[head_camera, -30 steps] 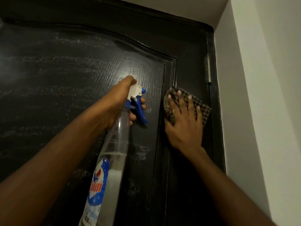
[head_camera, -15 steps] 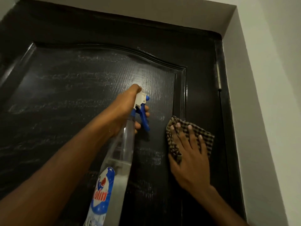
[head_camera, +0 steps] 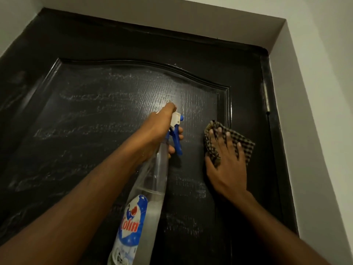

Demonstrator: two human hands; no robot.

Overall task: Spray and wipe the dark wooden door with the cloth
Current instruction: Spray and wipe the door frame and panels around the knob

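White wall (head_camera: pixel 317 115) boxes in the doorway on the right and over the top, plain and kinda dim. Door (head_camera: pixel 246 77) is almost black and glossy, and where the light hits it you can see a fine woodgrain texture. Most of it is one big raised panel (head_camera: pixel 86 115) with a wavy, curved top edge and a moulding running around it. Faint whitish streaks run across the panel in rough horizontal lines, with more of them lower down near the middle. On the far right edge a small metal hinge (head_camera: pixel 266 98) sits between the door and the dark frame.

Both arms are up, seen from below. The left hand (head_camera: pixel 156 131) is wrapped round the neck of the bottle (head_camera: pixel 150 180), thumb on top of the white spray head and fingers curled by the blue trigger (head_camera: pixel 177 144). The nozzle points at the panel from close up. It's a clear bottle with a blue "Colin" label, and the bottom of it is out of view.

The right hand (head_camera: pixel 227 167) lies flat with the fingers spread, pressing the cloth (head_camera: pixel 246 144) against the door. So no real grip there, just a palm and straight fingers on top of it. The cloth is a brown and cream check, bunched up on the thumb side, sitting by the panel's right edge just below the upper right corner. It's just right of the spray head, not touching it.
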